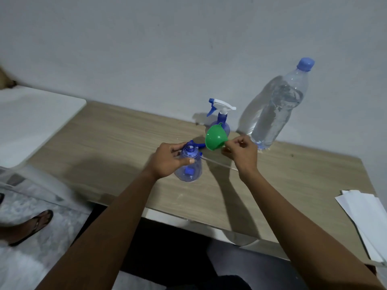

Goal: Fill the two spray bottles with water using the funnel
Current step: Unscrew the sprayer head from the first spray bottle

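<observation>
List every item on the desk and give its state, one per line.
Near spray bottle: uncapped, empty, upright, held by left hand.
Far spray bottle: trigger head on, upright.
Funnel: tilted, in right hand, not yet in a bottle.
Water bottle: capped, partly full.
Papers: stacked at the desk edge.

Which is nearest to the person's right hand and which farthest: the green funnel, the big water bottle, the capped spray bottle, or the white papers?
From the right hand:
1. Green funnel, pinched in its fingers, just left of it.
2. Big water bottle, standing just behind and to the right.
3. Capped spray bottle, behind the funnel by the wall.
4. White papers, at the table's right edge.
</observation>
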`<state>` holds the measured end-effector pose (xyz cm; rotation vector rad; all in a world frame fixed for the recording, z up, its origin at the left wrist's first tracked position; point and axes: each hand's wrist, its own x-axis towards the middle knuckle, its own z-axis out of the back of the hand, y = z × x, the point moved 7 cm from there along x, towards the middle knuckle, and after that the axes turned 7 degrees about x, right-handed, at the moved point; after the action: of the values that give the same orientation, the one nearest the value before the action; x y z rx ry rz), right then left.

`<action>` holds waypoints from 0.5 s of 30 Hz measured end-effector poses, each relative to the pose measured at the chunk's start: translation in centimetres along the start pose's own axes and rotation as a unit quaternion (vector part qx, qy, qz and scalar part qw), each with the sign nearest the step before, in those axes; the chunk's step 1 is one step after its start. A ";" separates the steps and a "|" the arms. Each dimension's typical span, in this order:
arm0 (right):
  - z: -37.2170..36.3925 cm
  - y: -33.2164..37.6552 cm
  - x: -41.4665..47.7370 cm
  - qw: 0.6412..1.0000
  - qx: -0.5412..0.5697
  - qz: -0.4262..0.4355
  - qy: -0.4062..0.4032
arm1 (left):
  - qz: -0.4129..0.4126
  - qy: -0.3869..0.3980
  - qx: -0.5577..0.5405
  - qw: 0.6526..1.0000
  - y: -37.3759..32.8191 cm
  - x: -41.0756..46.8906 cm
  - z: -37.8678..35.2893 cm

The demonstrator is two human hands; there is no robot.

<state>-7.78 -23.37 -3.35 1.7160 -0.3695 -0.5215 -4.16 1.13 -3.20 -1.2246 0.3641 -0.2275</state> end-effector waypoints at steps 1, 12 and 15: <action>-0.6 -0.2 -0.6 0.998 0.038 -0.036 0.024 | -0.002 -0.001 -0.001 1.000 -0.1 -0.1 0.0; -4.0 -1.1 -3.3 0.964 -0.031 -0.165 0.206 | -0.003 0.011 -0.003 1.000 0.0 0.0 0.0; -4.4 -0.3 -3.0 0.968 0.013 -0.169 0.187 | -0.004 0.002 0.002 1.000 0.2 0.1 0.1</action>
<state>-7.96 -18.08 -2.54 1.8666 0.1918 -0.4221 -4.00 1.23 -3.39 -1.2222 0.3620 -0.2374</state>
